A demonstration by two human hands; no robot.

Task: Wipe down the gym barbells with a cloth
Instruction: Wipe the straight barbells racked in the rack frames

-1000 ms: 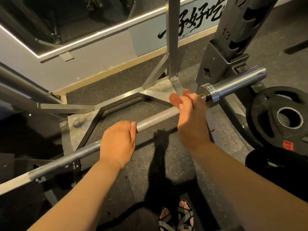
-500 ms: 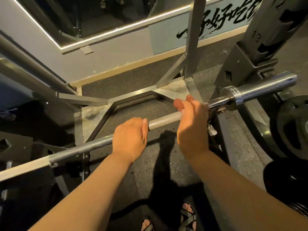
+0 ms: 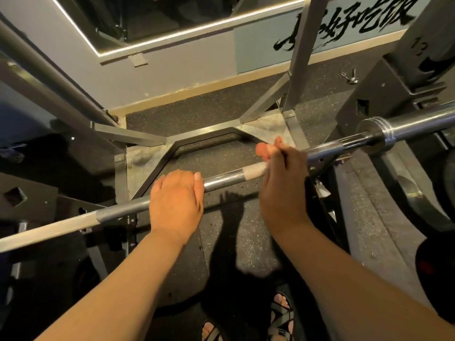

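Dim, warm indoor light from overhead throws a dark body shadow on the speckled floor (image 3: 256, 244). An LED strip (image 3: 197, 29) glares; the barbell (image 3: 231, 175) gleams. Wide-angle distortion bends the edges.

I read long silver steel barbell shaft (image 3: 229, 177) as bright chrome, with pale cross-hatched knurl band mid-length. Beneath barbell: black rubber floor (image 3: 197, 112), fine pale speckle. Beyond barbell: dull grey steel rack base plate (image 3: 145, 156), faint diamond tread; cream skirting strip (image 3: 197, 91); pale blue wall panel (image 3: 258, 45), black brush lettering.
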